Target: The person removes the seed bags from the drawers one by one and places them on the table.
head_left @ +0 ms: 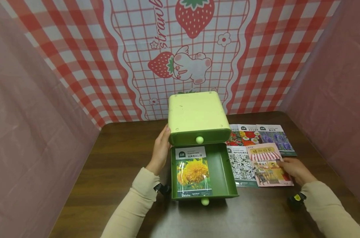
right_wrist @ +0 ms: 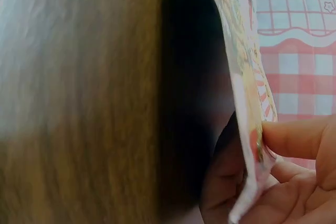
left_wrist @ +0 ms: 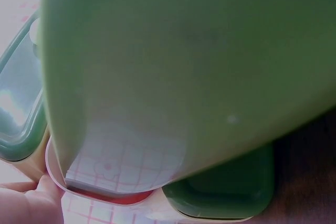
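Observation:
A pale yellow-green drawer box (head_left: 198, 110) stands on the table, its lower green drawer (head_left: 223, 172) pulled out. In that drawer lies a seed packet with yellow flowers (head_left: 195, 172). My left hand (head_left: 160, 150) rests against the left side of the box, fingers pointing away. In the left wrist view the green drawer wall fills most of the picture. My right hand (head_left: 296, 170) pinches the right edge of a pink illustrated seed packet (head_left: 267, 165), thumb on top and fingers underneath. The right wrist view shows this packet edge-on, raised from the wooden table.
Under and beside the pink packet is a white-flower packet (head_left: 242, 165). Behind lie a purple-flower packet (head_left: 276, 138), a red-and-white-flower packet (head_left: 249, 135) and a partly hidden red-flower packet (head_left: 233, 137). A strawberry-print checked cloth (head_left: 79, 49) hangs behind; pink cloths (head_left: 34, 115) flank the table.

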Demonstrator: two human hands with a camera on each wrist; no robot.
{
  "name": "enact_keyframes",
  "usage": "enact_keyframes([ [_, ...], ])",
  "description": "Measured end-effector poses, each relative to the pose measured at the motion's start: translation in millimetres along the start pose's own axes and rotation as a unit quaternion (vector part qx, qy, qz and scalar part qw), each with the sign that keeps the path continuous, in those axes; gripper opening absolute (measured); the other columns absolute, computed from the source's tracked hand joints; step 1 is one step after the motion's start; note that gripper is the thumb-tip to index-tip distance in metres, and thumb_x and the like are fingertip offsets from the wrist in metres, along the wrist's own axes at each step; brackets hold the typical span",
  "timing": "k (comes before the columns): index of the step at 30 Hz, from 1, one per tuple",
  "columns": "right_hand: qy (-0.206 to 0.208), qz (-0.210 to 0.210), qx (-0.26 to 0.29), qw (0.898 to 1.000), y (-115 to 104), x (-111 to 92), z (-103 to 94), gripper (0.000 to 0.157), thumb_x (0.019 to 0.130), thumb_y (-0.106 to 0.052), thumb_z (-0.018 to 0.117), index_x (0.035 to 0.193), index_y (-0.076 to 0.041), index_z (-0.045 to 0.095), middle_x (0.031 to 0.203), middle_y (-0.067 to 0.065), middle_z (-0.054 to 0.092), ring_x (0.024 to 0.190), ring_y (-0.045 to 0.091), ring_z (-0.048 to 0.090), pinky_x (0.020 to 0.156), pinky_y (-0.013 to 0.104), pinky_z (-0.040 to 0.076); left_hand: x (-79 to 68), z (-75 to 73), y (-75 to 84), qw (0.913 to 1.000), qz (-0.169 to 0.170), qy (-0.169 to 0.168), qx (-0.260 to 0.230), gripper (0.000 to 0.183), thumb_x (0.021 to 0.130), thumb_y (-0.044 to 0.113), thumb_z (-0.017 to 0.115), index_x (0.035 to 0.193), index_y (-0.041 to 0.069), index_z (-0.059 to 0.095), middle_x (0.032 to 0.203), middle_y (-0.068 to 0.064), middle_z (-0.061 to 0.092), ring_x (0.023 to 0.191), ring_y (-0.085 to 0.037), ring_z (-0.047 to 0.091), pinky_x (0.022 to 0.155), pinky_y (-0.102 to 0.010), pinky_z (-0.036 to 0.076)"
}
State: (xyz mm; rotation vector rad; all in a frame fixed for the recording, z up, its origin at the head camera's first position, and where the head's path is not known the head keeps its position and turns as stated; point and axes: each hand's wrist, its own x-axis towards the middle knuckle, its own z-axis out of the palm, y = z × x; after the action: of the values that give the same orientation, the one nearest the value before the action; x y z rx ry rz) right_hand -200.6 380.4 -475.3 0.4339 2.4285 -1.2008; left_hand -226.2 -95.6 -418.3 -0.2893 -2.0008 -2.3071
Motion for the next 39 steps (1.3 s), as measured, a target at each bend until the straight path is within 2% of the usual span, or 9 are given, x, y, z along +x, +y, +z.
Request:
enact_keyframes([
  [4, 0.011, -0.008, -0.021, 1.0, 4, -1, 0.1, 0.056, 0.1, -0.03, 0.047, 0.125, 0.02, 0.046, 0.093, 0.013, 0.06, 0.082, 0.019, 0.056, 0.065, 0.027, 0.049, 0.1, -0.4, -0.7, 1.0, 0.002, -0.004, -0.003, 0.06, 0.103, 0.046, 0.04, 0.154, 0.017, 0.032, 0.16, 0.0, 0.031, 0.147, -0.019, 0.031, 0.119, -0.044, 0.033],
  [9, 0.045, -0.023, -0.047, 0.998, 5, -4, 1.9, 0.045, 0.098, -0.028, 0.051, 0.105, 0.015, 0.059, 0.082, 0.007, 0.059, 0.076, 0.019, 0.053, 0.061, 0.028, 0.046, -0.4, -0.4, -0.6, 1.0, 0.001, -0.005, -0.004, 0.06, 0.103, 0.046, 0.04, 0.154, 0.017, 0.031, 0.16, 0.0, 0.031, 0.147, -0.019, 0.031, 0.118, -0.044, 0.034],
  [15, 0.067, -0.035, -0.064, 0.995, 5, -8, 3.6, 0.038, 0.095, -0.029, 0.054, 0.088, 0.007, 0.063, 0.07, 0.002, 0.054, 0.065, 0.018, 0.05, 0.054, 0.031, 0.043, 0.3, -0.2, -0.3, 1.0, 0.003, -0.003, -0.003, 0.06, 0.104, 0.046, 0.038, 0.155, 0.015, 0.03, 0.161, -0.002, 0.029, 0.148, -0.02, 0.029, 0.119, -0.044, 0.033],
  [22, 0.083, -0.031, -0.125, 0.988, 5, -10, 4.1, 0.038, 0.091, -0.035, 0.054, 0.071, -0.004, 0.065, 0.061, 0.0, 0.053, 0.058, 0.018, 0.049, 0.049, 0.031, 0.04, 0.7, -0.8, -0.9, 1.0, 0.006, -0.005, -0.002, 0.061, 0.104, 0.046, 0.039, 0.155, 0.014, 0.03, 0.161, -0.003, 0.029, 0.148, -0.022, 0.029, 0.119, -0.045, 0.032],
  [28, 0.083, -0.03, -0.165, 0.982, 0, -12, 3.1, 0.041, 0.091, -0.037, 0.055, 0.068, -0.006, 0.065, 0.063, 0.002, 0.058, 0.062, 0.02, 0.053, 0.05, 0.031, 0.04, 0.4, -0.8, 0.3, 1.0, 0.003, -0.004, -0.004, 0.061, 0.104, 0.046, 0.039, 0.155, 0.014, 0.03, 0.161, -0.002, 0.028, 0.148, -0.021, 0.028, 0.119, -0.045, 0.032],
  [34, 0.079, -0.018, -0.204, 0.976, -3, -12, 0.9, 0.044, 0.092, -0.042, 0.054, 0.073, -0.004, 0.068, 0.07, 0.006, 0.062, 0.068, 0.023, 0.056, 0.052, 0.032, 0.04, 0.5, -0.7, -0.6, 1.0, 0.001, -0.005, -0.005, 0.06, 0.104, 0.046, 0.038, 0.155, 0.014, 0.03, 0.161, -0.002, 0.028, 0.148, -0.021, 0.029, 0.119, -0.045, 0.032],
  [39, 0.079, -0.012, -0.215, 0.973, -4, -11, -0.8, 0.046, 0.091, -0.044, 0.055, 0.077, -0.003, 0.07, 0.074, 0.008, 0.064, 0.071, 0.025, 0.056, 0.053, 0.032, 0.041, 0.2, -0.6, -1.0, 1.0, -0.001, -0.004, -0.003, 0.06, 0.103, 0.047, 0.039, 0.154, 0.017, 0.031, 0.16, 0.001, 0.031, 0.147, -0.018, 0.031, 0.118, -0.044, 0.034],
])
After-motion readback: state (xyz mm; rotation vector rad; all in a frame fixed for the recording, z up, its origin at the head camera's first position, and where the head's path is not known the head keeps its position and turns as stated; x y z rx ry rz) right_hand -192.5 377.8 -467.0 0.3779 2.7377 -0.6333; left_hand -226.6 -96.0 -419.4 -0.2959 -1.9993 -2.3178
